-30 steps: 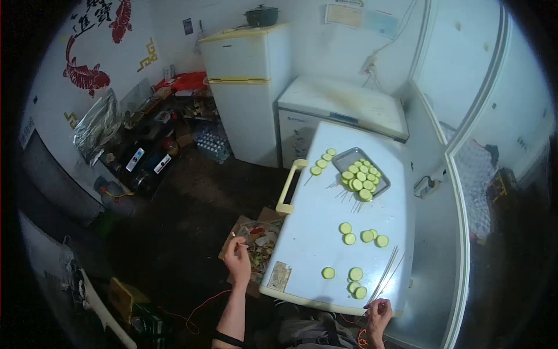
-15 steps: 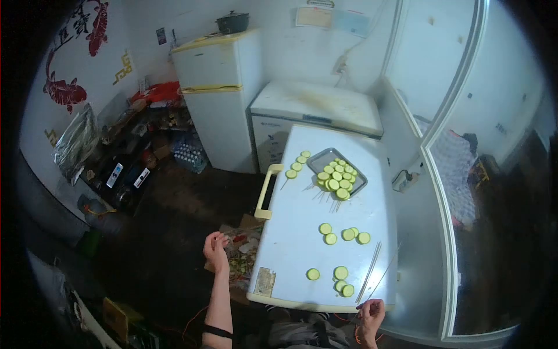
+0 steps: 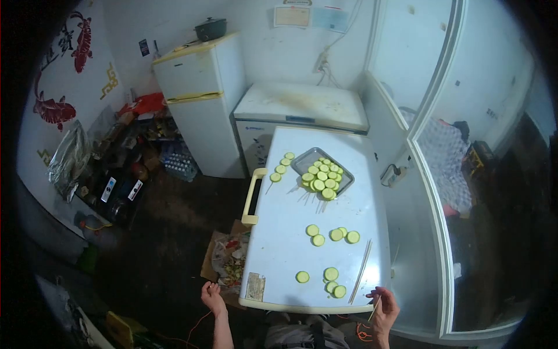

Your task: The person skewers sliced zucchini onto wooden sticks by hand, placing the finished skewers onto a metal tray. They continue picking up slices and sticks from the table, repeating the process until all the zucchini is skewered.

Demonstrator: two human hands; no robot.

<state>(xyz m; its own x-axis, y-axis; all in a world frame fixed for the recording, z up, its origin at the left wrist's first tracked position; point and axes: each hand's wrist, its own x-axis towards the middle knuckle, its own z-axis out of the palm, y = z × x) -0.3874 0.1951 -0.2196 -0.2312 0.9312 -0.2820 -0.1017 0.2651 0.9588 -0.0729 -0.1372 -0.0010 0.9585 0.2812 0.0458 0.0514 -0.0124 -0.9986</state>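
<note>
skewer [image 3: 375,307]: thin, held, slanted | loose skewers [image 3: 360,272]: side by side | slices [image 3: 331,273]: green-rimmed, some overlapping

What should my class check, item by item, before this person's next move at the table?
1. Right hand holds a thin stick: ok.
2. Left hand over the table: not ok, it is off the left side.
3. Loose green slices at the near end: ok.
4. Spare sticks laid out: ok, near the right edge.
5. Loaded sticks wholly inside the tray: not ok, ends overhang.
6. Held tip sharp: cannot tell.
</note>
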